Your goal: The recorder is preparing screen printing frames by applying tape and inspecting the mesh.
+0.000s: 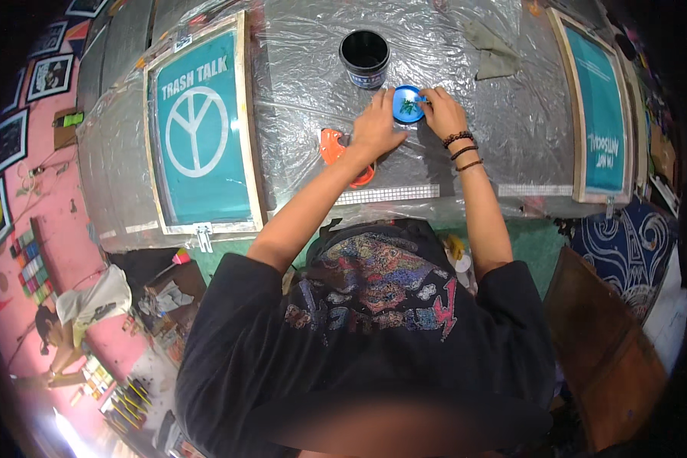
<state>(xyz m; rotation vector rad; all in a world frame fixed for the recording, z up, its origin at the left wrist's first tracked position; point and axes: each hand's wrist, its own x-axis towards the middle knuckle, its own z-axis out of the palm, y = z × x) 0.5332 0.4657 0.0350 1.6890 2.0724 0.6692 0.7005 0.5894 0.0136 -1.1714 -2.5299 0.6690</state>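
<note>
A round blue lid or shallow dish (408,113) with dark green material in its middle lies over the table between my two hands. My left hand (375,128) grips its left rim, the thumb stretched out toward me. At its right edge my right hand (443,114), with dark beaded bracelets on the wrist, has its fingers pinched together; what they hold is too small to make out. Just beyond the lid stands an open black jar (365,55), dark inside. Partly under my left forearm rests an orange tape dispenser (333,145).
Crinkled clear plastic covers the table (298,99). A wood-framed teal screen with a peace sign (198,130) is clamped at the left, another teal screen (597,114) at the right. A grey-green cloth (493,52) lies at the back. Another person (76,320) works at the far left.
</note>
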